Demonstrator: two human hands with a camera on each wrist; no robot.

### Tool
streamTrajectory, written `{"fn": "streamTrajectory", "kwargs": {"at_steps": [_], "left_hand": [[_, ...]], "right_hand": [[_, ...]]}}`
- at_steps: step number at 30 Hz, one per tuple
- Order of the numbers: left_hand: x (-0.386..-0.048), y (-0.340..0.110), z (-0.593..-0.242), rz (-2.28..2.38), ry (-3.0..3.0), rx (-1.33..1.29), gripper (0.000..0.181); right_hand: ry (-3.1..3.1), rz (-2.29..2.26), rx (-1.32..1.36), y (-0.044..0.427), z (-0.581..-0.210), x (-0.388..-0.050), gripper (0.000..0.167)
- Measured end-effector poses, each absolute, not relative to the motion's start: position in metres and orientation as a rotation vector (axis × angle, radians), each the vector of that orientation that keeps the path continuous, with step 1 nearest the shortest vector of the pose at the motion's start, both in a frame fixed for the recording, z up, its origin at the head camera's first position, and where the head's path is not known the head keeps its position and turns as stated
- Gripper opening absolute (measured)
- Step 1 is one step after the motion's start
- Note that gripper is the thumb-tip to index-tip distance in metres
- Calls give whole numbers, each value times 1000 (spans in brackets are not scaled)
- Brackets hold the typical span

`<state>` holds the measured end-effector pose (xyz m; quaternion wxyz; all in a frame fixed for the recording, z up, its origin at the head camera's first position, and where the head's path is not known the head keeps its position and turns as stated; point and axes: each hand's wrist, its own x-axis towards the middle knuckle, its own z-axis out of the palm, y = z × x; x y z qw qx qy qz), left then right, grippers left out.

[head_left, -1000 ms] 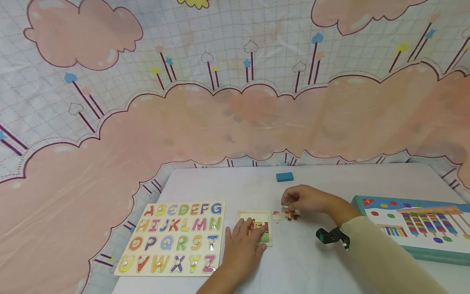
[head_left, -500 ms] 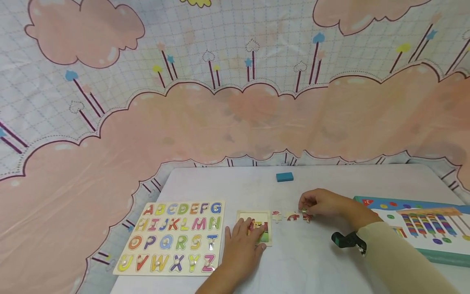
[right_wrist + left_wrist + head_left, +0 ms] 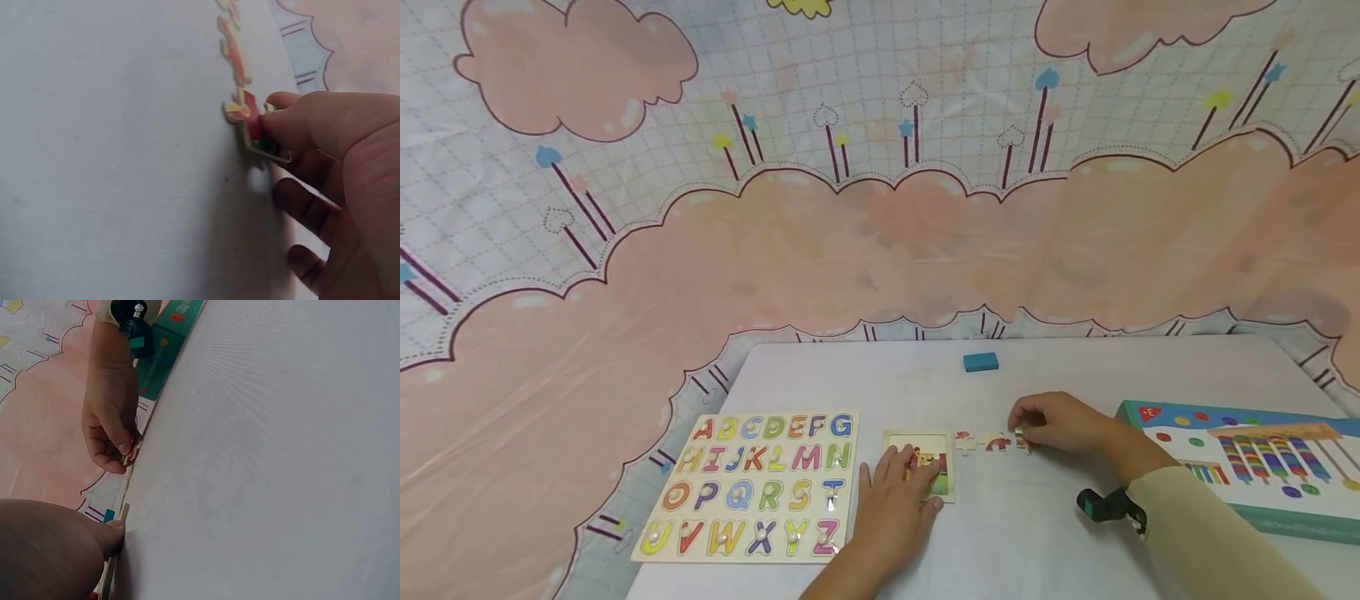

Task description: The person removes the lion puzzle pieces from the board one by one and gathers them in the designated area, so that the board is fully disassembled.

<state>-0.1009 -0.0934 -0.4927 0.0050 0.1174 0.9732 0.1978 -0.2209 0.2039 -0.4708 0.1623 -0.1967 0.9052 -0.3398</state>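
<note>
My left hand [image 3: 891,504] rests on a small wooden jigsaw tray [image 3: 951,475], fingers spread over the animal picture inside and covering part of it. In the left wrist view its thumb [image 3: 56,547] touches the tray's edge. My right hand [image 3: 1058,423] pinches a red, yellow and green jigsaw piece [image 3: 252,122] between thumb and fingers; that piece is tilted in the right wrist view. Left of it are a jigsaw piece with a brown-red arc [image 3: 997,442] and a pale jigsaw piece with a pink mark [image 3: 965,442], in a row beside the tray.
A wooden alphabet board [image 3: 748,487] with knobbed letters lies left of the tray. A blue block [image 3: 981,362] sits towards the back of the white table [image 3: 1000,542]. On the right is a flat green-edged toy box [image 3: 1262,471], partly behind the right forearm.
My right hand has moved right with a jigsaw piece, away from the brown-red arc piece, then stayed nearly in place over the last half second. The left hand has not moved.
</note>
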Motion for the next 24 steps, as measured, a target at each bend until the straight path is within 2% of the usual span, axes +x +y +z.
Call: {"fn": "streamTrajectory", "kwargs": {"at_steps": [9,24], "left_hand": [[-102,-92,-497,618,3058,366,47],[-104,-98,-495,639,3039,395,51]], "right_hand": [[2662,-905,-711,208,-477,-221,19],[2694,-948,-655,206,-474,-217,22]]}}
